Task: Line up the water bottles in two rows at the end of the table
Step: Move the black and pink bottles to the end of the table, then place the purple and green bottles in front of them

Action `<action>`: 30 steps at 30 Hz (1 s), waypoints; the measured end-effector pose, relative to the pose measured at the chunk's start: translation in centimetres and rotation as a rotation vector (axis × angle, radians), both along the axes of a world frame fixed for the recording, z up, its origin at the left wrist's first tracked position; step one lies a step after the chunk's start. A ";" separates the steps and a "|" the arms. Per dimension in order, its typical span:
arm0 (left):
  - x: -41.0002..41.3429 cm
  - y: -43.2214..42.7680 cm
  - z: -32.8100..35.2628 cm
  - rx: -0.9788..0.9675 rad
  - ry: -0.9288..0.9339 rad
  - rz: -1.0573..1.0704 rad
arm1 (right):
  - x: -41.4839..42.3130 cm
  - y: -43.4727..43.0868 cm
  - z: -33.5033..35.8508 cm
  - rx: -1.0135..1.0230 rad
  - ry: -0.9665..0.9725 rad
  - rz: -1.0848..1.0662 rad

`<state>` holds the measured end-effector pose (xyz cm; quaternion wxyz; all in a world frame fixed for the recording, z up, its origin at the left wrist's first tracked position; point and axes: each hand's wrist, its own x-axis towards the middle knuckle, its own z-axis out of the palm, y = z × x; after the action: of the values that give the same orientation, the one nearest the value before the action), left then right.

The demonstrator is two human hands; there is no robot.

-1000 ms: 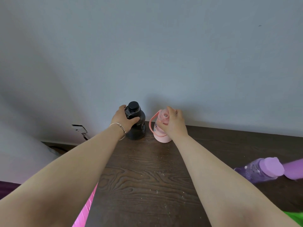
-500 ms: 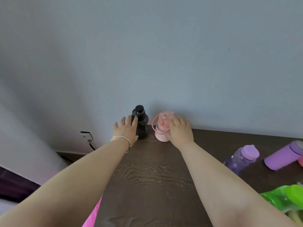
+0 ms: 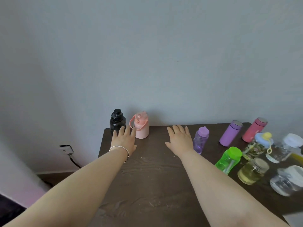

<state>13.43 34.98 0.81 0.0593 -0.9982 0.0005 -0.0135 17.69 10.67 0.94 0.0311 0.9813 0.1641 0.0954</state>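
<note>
A black bottle (image 3: pixel 117 120) and a pink bottle with a strap (image 3: pixel 141 125) stand side by side at the table's far left corner against the wall. My left hand (image 3: pixel 124 140) hovers open just in front of them, holding nothing. My right hand (image 3: pixel 179 139) is open and empty further right, beside a clear purple bottle (image 3: pixel 201 139). A purple flask (image 3: pixel 230 133), a red flask (image 3: pixel 254 129) and a green bottle (image 3: pixel 229 159) stand to the right.
Several more bottles and glass jars crowd the right side: a blue-lidded jar (image 3: pixel 256 146), a yellow-filled jar (image 3: pixel 252 171), two clear jars (image 3: pixel 286 148) (image 3: pixel 287 181). The dark wooden table (image 3: pixel 152 174) ends at the grey wall. A wall socket with a cable (image 3: pixel 66 149) lies left of the table.
Both hands have let go of the black and pink bottles and drawn back; my right hand has moved rightwards. The view has turned right, showing more bottles.
</note>
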 end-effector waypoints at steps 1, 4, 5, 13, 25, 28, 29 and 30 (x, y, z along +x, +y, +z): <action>-0.2 -0.8 0.1 0.006 -0.001 -0.013 | -0.5 -0.9 0.1 -0.001 0.003 -0.015; -0.6 -3.5 0.5 -0.002 0.004 -0.038 | -1.8 -3.7 0.4 0.007 0.005 -0.060; -0.7 -4.4 0.6 -0.012 0.008 -0.040 | -2.0 -4.6 0.4 0.014 0.005 -0.075; 0.3 -13.0 0.5 -0.032 0.030 -0.029 | -2.2 -14.2 0.3 0.053 0.027 -0.159; 3.5 -25.8 -0.7 0.008 0.060 -0.024 | -1.3 -28.5 -1.9 0.191 0.140 -0.274; 4.0 -27.4 -1.1 0.009 0.072 -0.016 | -1.1 -29.9 -3.2 0.247 0.184 -0.284; 4.3 -27.9 -1.3 0.002 0.079 -0.015 | -1.0 -30.2 -3.7 0.269 0.198 -0.290; 4.6 -28.3 -1.4 -0.008 0.086 -0.015 | -0.9 -30.5 -4.2 0.288 0.212 -0.297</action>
<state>18.06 6.64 -0.60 0.0552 -0.9980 0.0106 0.0291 16.75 -19.83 -3.26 -0.1131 0.9935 0.0047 0.0085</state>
